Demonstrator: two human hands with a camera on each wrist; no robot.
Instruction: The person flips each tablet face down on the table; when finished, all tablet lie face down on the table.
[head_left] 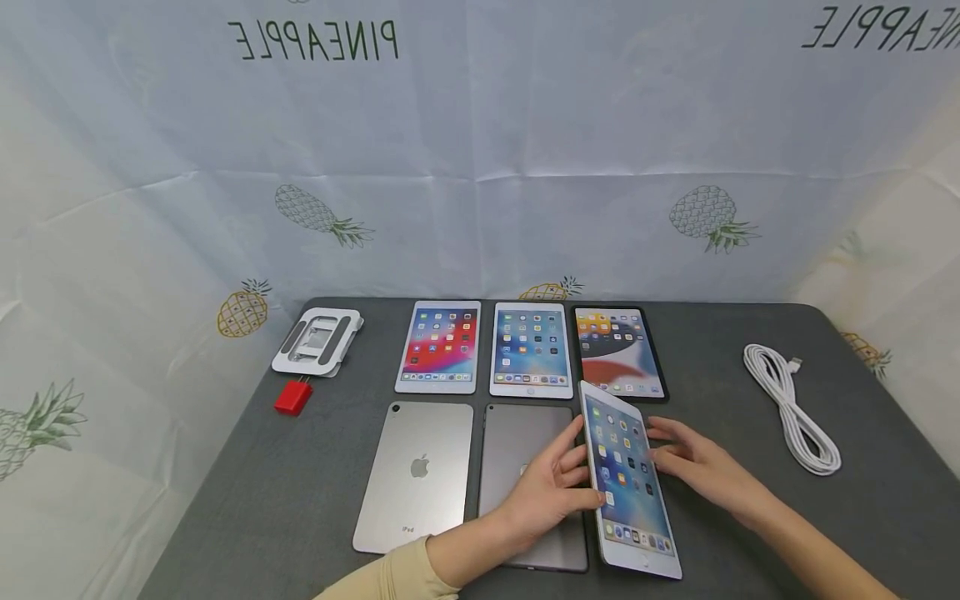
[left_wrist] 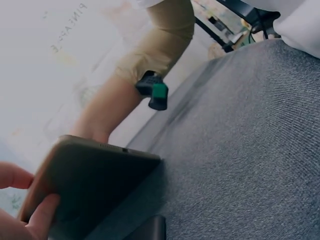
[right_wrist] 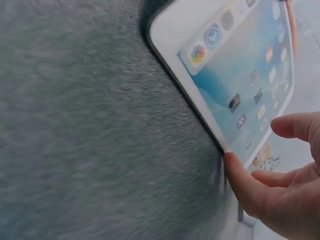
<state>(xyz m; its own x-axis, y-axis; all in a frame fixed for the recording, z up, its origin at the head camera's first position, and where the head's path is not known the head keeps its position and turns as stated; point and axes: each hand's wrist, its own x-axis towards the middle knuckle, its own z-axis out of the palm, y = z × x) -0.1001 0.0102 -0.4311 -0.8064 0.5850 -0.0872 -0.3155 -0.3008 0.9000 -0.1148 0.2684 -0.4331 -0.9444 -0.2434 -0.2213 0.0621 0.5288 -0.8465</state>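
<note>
A white-framed tablet (head_left: pixel 628 479) is tilted, its left long edge raised and its right edge low by the dark table. My left hand (head_left: pixel 551 492) grips the raised edge, thumb on the front and fingers at the side. In the left wrist view the tablet's dark back (left_wrist: pixel 100 180) shows, with fingers (left_wrist: pixel 44 215) on its edge. My right hand (head_left: pixel 701 467) is at the opposite edge; in the right wrist view one fingertip (right_wrist: pixel 232 162) touches that edge. A grey tablet (head_left: pixel 504 454) lies face down, partly hidden under my left hand and forearm.
Behind are two white tablets (head_left: pixel 438 346) (head_left: pixel 531 350) and a black-framed one (head_left: pixel 621 350), screens up. A silver tablet (head_left: pixel 416 475) lies face down. At left are a white folded stand (head_left: pixel 318 340) and a red charger plug (head_left: pixel 293 397); a coiled white cable (head_left: pixel 791 408) is at right.
</note>
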